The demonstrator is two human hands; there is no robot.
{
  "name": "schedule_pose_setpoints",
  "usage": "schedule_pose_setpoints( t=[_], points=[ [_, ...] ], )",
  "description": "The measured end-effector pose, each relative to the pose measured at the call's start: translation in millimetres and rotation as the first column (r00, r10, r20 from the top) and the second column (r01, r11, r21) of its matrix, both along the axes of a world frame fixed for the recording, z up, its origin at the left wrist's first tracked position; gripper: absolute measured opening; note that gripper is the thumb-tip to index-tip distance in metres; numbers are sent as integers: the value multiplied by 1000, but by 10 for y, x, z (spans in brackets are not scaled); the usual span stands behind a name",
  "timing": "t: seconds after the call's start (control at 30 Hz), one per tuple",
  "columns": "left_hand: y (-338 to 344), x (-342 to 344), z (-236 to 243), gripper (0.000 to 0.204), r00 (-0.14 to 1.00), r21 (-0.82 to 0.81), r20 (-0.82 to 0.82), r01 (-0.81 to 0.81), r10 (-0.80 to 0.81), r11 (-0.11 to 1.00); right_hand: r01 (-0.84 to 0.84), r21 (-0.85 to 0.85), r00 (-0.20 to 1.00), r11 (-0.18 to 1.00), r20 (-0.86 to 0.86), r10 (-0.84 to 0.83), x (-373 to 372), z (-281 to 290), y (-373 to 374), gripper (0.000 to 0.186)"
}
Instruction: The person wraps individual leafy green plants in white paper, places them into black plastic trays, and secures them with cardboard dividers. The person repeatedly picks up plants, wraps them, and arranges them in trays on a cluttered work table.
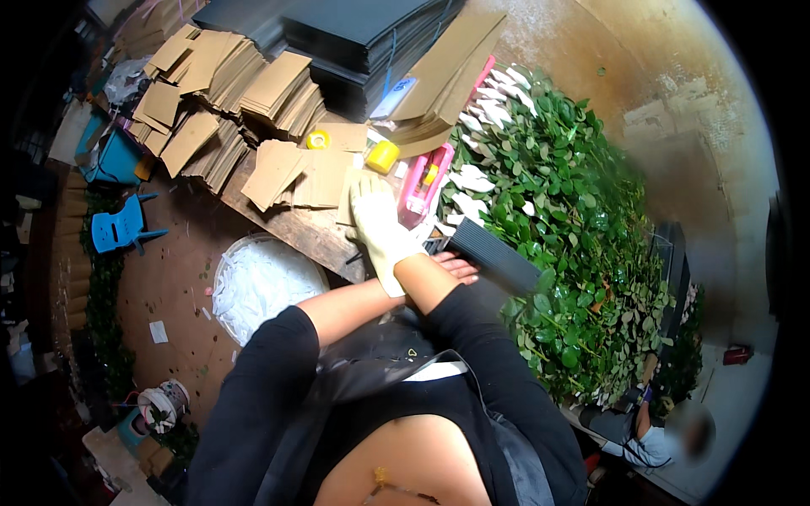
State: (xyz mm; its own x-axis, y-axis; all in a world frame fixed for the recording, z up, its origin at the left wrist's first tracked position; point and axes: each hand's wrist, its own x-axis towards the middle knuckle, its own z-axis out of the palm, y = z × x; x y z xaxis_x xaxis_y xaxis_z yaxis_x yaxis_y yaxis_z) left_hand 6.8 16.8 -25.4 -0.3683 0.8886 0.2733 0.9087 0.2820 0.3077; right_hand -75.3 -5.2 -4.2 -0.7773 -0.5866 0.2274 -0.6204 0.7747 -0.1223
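My forearms cross, the right one over the left. My right hand (375, 215), in a cream glove, lies flat with fingers stretched out over brown cardboard pieces (325, 179) at the edge of a wooden table (291, 236). Just right of it stands a pink tape dispenser (413, 209) with a yellow roll in it. My bare left hand (456, 266) reaches out to the right under my right wrist, its fingers extended beside a dark ribbed panel (494, 257). Whether those fingers touch the panel is unclear. Two yellow tape rolls (382, 157) (318, 140) sit beyond the glove.
Stacks of cardboard (278, 84) and dark sheets (363, 42) fill the table's far side. Leafy green stems (574, 219) with white wrapped ends are piled at right. A basket of white scraps (266, 282) and blue chair (118, 226) stand left. Another person (654, 443) is at lower right.
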Motion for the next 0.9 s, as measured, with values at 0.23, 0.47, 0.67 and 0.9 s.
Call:
schedule_pose_setpoints(
  t=[0.23,0.47,0.67,0.9],
  points=[
    [24,15,-45,60,980,227,200,-59,13,972,-27,-82,989,996,-147,15,115,547,347,25],
    [-77,-52,382,69,967,-148,241,119,-81,982,265,-153,896,952,404,-185,995,2062,2020,30],
    [-75,-17,91,59,999,-14,8,47,-47,999,916,-262,279,305,960,-13,1425,1353,2291,28],
    [-63,-50,265,56,994,123,81,58,-69,991,914,-232,131,332,945,299,1605,763,2329,41]
  ],
)
